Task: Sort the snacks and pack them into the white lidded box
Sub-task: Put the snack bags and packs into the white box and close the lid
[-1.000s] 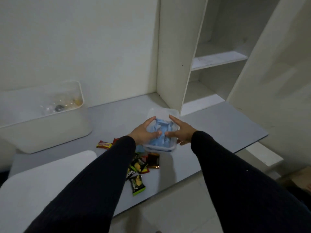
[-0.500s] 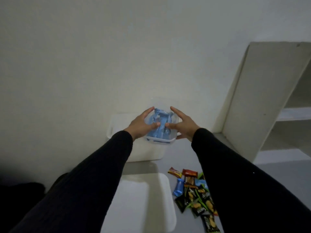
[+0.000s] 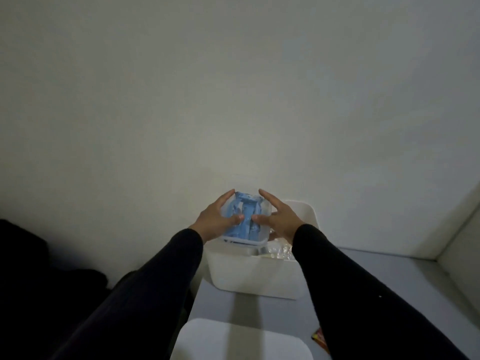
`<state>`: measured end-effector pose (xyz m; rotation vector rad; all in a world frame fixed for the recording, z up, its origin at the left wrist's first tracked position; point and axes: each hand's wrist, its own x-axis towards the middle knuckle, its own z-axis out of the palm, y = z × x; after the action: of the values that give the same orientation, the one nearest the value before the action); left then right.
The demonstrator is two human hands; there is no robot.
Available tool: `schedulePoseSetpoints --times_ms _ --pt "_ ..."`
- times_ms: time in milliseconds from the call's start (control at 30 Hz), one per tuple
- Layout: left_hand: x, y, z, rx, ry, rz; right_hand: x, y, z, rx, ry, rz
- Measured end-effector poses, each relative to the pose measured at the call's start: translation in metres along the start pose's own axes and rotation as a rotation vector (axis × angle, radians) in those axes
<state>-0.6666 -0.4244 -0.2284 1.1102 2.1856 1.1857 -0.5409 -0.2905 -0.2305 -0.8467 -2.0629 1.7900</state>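
Right now you have one small clear container [image 3: 245, 224] held between both hands above the white box [image 3: 253, 275]. Your left hand [image 3: 217, 220] grips its left side, fingers spread along the wall and the thumb curled onto the front; your right hand [image 3: 281, 220] mirrors that on the right side, index finger stretched up and thumb pressing in toward the other thumb. The two thumbs nearly meet across the container's front face.

Inside the clear container sit blue-wrapped snacks [image 3: 244, 216], packed upright and close together; the wrappers overlap too much for you to count them, and no print on them can be read.

One white box stands open on the grey tabletop [image 3: 363, 287], against the wall [image 3: 233, 87]. The container's lower edge hangs at the box's rim on the left half of the opening. In the right half of the box you can see something clear and crinkly [image 3: 279, 252], too blurred to name.

One white lid [image 3: 240, 339] lies flat on the tabletop nearer to you, apart from the box. At the lower right, just beside your right sleeve [image 3: 376, 294], one red and yellow wrapper [image 3: 320, 339] pokes out; its lettering is too small to read. A white panel [image 3: 457, 224] rises at the far right edge.
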Motion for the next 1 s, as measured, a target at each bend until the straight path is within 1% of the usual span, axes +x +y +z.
schedulePoseSetpoints --times_ms 100,267,500,567,667,767,933,1000 --pt "0.029 -0.024 0.008 0.048 -0.039 -0.051 0.031 0.024 -0.001 0.057 -0.024 0.073" --pt "0.061 -0.064 0.033 0.075 -0.158 -0.157 0.067 0.069 -0.002 0.057 -0.080 0.181" --pt "0.085 -0.102 0.045 0.064 -0.205 -0.264 0.105 0.101 0.009 0.064 -0.128 0.272" --pt "0.092 -0.112 0.048 0.095 -0.220 -0.293 0.112 0.108 0.012 0.010 -0.137 0.271" --pt "0.100 -0.124 0.059 0.156 -0.280 -0.374 0.122 0.115 0.018 -0.150 -0.176 0.301" --pt "0.107 -0.132 0.069 0.246 -0.300 -0.428 0.128 0.117 0.023 -0.201 -0.210 0.364" --pt "0.114 -0.137 0.071 0.325 -0.300 -0.443 0.132 0.115 0.023 -0.333 -0.254 0.330" --pt "0.112 -0.133 0.071 0.392 -0.293 -0.452 0.129 0.107 0.023 -0.494 -0.260 0.291"
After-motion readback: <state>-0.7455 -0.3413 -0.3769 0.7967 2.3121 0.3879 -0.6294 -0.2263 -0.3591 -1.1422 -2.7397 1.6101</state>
